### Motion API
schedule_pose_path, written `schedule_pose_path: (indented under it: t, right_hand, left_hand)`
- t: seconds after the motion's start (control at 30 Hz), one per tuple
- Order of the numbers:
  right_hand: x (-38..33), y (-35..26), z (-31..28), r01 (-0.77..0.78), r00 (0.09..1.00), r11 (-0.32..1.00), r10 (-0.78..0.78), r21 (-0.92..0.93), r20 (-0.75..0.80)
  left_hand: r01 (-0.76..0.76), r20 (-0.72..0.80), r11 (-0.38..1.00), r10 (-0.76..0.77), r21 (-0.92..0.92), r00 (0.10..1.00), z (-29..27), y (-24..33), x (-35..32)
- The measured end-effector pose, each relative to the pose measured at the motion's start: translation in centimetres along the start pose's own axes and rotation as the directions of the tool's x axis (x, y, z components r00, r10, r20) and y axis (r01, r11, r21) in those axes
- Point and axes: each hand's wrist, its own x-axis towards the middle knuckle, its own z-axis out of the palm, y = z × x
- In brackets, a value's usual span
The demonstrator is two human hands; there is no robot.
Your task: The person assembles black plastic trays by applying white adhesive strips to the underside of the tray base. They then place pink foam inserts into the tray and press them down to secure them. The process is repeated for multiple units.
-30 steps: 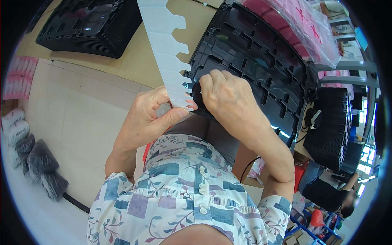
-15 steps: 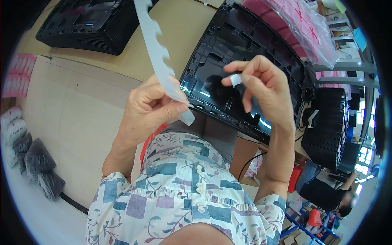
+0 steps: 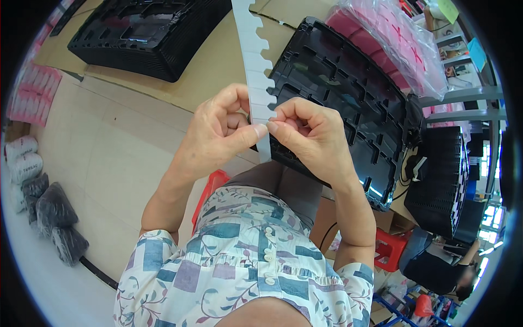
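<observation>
A long white paper strip (image 3: 251, 52) with a notched right edge runs from the top of the view down between my hands, and its lower end hangs below my fingers. My left hand (image 3: 220, 122) is closed on the strip, with the thumb on its face and the other fingers curled beside and behind it. At the notched edge, my right hand (image 3: 313, 133) pinches with thumb and forefinger against one of the small tabs. The fingertips of both hands almost meet. Behind my right hand lies a black moulded plastic tray (image 3: 335, 76), partly hidden by it.
A stack of black trays (image 3: 163, 46) stands on the cardboard-covered table (image 3: 131, 90) at far left. Pink pieces in clear plastic (image 3: 381, 43) lie beyond the tray. More stacked black trays (image 3: 436, 180) stand at right, near a red stool (image 3: 389, 252) and another person (image 3: 436, 270).
My right hand has moved left to the strip's notched edge; the small white piece it held no longer shows. The strip hangs straighter, and my left hand has shifted right and slightly up.
</observation>
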Motion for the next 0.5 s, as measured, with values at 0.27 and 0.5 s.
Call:
schedule_pose_path:
  t: [0.27,0.5]
  right_hand:
    - [-1.4,0.7,-0.3,-0.071,0.993,0.992,0.080,-0.106,0.092]
    - [-4.6,0.2,2.5,0.169,0.984,0.909,-0.175,-0.381,0.017]
  left_hand:
    - [0.195,0.071,0.957,-0.214,0.213,0.974,-1.0,-0.2,-1.1]
    - [0.156,-0.090,0.986,-0.151,0.058,0.984,0.4,-2.5,-5.8]
